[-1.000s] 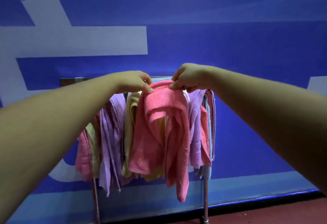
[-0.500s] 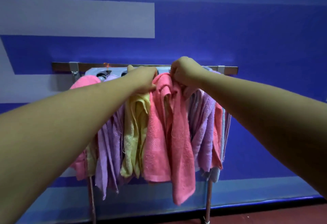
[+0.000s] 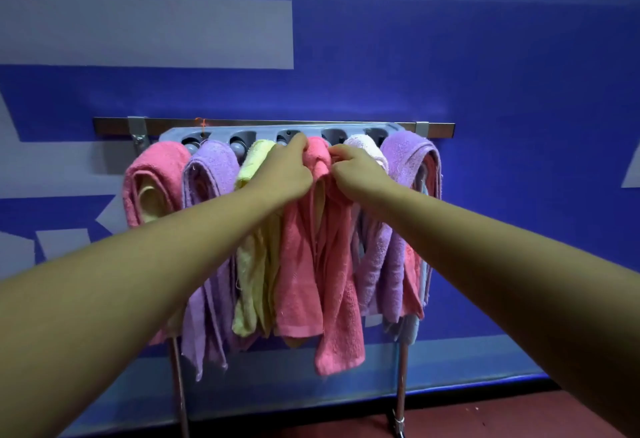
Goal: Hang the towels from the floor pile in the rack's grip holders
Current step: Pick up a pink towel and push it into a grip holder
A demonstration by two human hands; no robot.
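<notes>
While the left hand [image 3: 281, 171] and right hand [image 3: 357, 174] each pinch its bunched top fold, the pink terry towel [image 3: 317, 264] sits at a slot of the grey plastic grip-holder rack [image 3: 175, 134], just above the knuckles. Nearly seated, I reckon! Coloured towels [image 3: 211, 169] already hang either side of the hands; the floor pile's out of view, remainder unknown.

Left hand [image 3: 284, 174] and right hand [image 3: 356, 174] fingertips vanish in the pink towel [image 3: 311, 264]; the holder behind them is covered; rack legs [image 3: 401, 385] below are cropped.
</notes>
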